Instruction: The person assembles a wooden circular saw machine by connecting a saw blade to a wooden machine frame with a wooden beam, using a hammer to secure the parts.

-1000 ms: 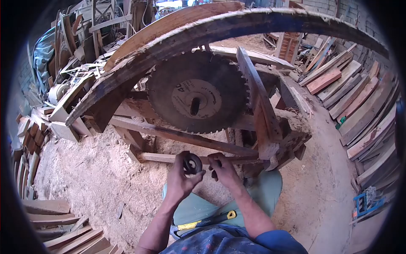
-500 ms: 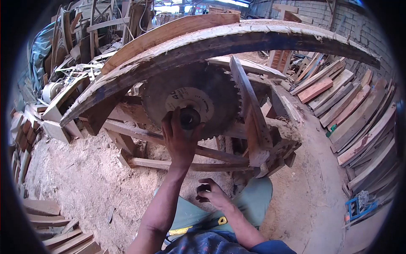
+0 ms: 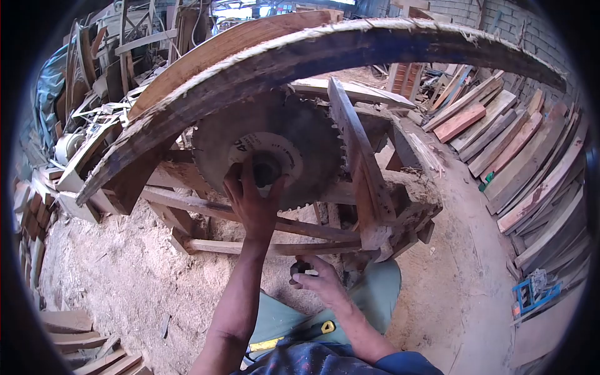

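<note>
A large round saw blade (image 3: 300, 134) with a pale label stands upright under a curved wooden beam (image 3: 281, 62). My left hand (image 3: 253, 203) reaches up to its centre, with the fingertips around a dark round collar (image 3: 265, 170). Lower down, above my lap, my right hand (image 3: 315, 278) pinches a dark nut-like ring (image 3: 300, 269) between thumb and fingers. Beside the blade on the right runs an upright wooden board (image 3: 359, 150).
Wooden frame bars (image 3: 281, 248) cross low in front of my knees. Stacked planks (image 3: 531, 144) line the right side, near a blue frame (image 3: 536, 294). Scrap wood (image 3: 94, 119) is piled at the left. Sawdust covers the floor (image 3: 119, 269).
The view has shifted slightly, so the blade and beam appear further left and higher. My right hand with the ring has risen a little towards the frame. My left hand stays at the collar.
</note>
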`<action>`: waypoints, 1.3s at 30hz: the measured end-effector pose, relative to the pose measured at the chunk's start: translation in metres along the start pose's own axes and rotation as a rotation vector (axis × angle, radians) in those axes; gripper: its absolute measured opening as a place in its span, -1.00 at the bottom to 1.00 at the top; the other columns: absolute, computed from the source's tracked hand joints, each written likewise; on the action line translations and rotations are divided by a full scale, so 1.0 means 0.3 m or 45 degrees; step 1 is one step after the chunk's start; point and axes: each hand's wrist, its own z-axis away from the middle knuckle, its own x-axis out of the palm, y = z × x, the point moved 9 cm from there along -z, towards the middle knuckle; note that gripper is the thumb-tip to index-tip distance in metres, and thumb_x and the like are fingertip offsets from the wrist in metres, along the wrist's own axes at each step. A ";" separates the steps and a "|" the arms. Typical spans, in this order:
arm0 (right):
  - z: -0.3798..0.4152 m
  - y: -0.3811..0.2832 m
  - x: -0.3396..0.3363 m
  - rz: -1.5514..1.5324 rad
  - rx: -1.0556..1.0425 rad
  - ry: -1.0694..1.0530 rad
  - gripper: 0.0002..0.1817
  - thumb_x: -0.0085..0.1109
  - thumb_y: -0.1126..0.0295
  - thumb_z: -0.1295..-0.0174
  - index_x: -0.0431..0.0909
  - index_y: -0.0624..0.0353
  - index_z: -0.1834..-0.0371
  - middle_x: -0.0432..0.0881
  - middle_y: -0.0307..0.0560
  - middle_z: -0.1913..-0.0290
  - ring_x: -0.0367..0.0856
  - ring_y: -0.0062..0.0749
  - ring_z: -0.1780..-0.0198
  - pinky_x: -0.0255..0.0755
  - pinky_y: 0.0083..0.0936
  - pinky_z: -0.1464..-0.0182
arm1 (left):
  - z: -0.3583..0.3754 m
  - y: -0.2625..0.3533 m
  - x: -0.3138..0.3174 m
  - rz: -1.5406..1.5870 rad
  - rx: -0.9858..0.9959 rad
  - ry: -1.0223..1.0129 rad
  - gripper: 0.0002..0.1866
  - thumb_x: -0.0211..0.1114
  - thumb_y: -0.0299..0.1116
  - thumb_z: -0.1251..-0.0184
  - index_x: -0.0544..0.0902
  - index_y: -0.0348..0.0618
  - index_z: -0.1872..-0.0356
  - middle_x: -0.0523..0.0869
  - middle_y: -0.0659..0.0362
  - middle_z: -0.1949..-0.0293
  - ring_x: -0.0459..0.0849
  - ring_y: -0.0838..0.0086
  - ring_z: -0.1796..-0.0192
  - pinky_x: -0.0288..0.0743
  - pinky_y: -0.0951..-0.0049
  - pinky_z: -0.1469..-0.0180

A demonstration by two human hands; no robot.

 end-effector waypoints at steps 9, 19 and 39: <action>0.009 -0.255 -0.017 0.553 -0.575 0.477 -0.37 0.61 0.50 -0.31 0.56 0.29 -0.42 0.75 0.07 -0.20 0.87 -0.29 -0.08 0.79 -0.42 -0.10 | -0.022 -0.037 0.043 0.126 -0.047 0.025 0.00 0.84 -0.08 -0.07 0.54 -0.04 -0.57 0.54 -0.08 -0.34 0.55 -0.11 -0.40 0.49 -0.10 -0.42; 0.041 -0.518 0.112 0.951 -1.137 0.667 -0.35 0.61 0.67 -0.17 0.64 0.21 -0.38 0.69 0.01 -0.13 0.83 -0.24 -0.08 0.78 -0.39 -0.08 | 0.077 -0.015 -0.135 0.313 -0.332 -0.061 -0.28 0.71 -0.18 -0.38 0.60 -0.19 -0.46 0.62 -0.03 -0.25 0.66 0.15 -0.30 0.57 0.05 -0.29; -0.213 -0.631 0.353 1.085 -1.626 0.355 -0.25 0.56 0.62 -0.21 0.61 0.13 -0.54 0.60 0.08 -0.27 0.70 -0.06 -0.21 0.68 -0.25 -0.15 | 0.100 -0.009 -0.119 0.786 -0.820 -0.170 -0.57 0.23 -0.46 -0.74 0.69 -0.31 -0.50 0.79 0.10 -0.11 0.75 0.56 0.06 0.62 0.50 0.10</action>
